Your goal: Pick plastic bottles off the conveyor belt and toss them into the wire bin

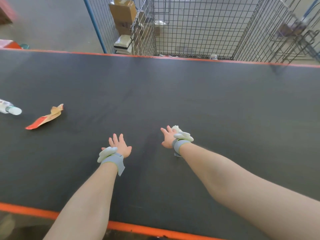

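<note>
A clear plastic bottle (9,107) with a white cap lies on its side at the far left edge of the dark conveyor belt (190,101), partly cut off by the frame. Both of my arms reach out over the middle of the belt. My left hand (120,145) is open with fingers spread and holds nothing. My right hand (168,136) is open too, palm down, fingers apart. Grey wrist straps with pale gloves bunched at them sit on both wrists. The wire bin (190,32) stands behind the belt's far edge, with a bottle (213,57) low inside it.
A torn red and brown cardboard scrap (45,117) lies on the belt right of the bottle. Orange rails (138,229) edge the belt near and far. Cardboard boxes (123,13) stack in a second wire cage at the left. A wire rack (294,37) stands at the far right.
</note>
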